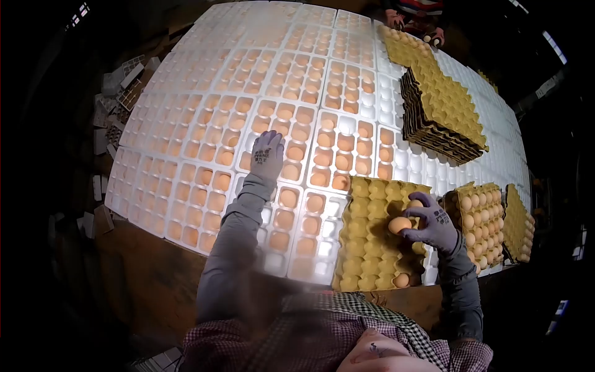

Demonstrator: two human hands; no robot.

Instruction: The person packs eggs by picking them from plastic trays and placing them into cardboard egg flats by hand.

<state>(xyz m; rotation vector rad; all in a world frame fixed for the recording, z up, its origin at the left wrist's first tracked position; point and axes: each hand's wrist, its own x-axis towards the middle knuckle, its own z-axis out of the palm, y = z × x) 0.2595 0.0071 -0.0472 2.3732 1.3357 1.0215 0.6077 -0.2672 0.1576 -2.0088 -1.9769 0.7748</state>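
My left hand (pixel 268 156), in a purple-grey glove with dark print, reaches into a white foam tray (pixel 289 180) of brown eggs. Its fingers curl down over a cell, and whatever is under them is hidden. On the right, my gloved right hand (pixel 436 224) is closed on an egg (pixel 399 226) above a yellow-brown egg carton tray (pixel 365 235). A second egg (pixel 415 204) shows by its fingers; whether it is gripped or resting I cannot tell. One egg (pixel 401 281) sits in the near right corner of that carton tray.
White foam trays, many cells holding eggs, cover the table. A stack of carton trays (pixel 443 111) stands at the back right. Filled cartons (pixel 482 217) are at my right. Across the table is another person's hand (pixel 395 18). Foam scraps (pixel 114 80) lie beyond the left edge.
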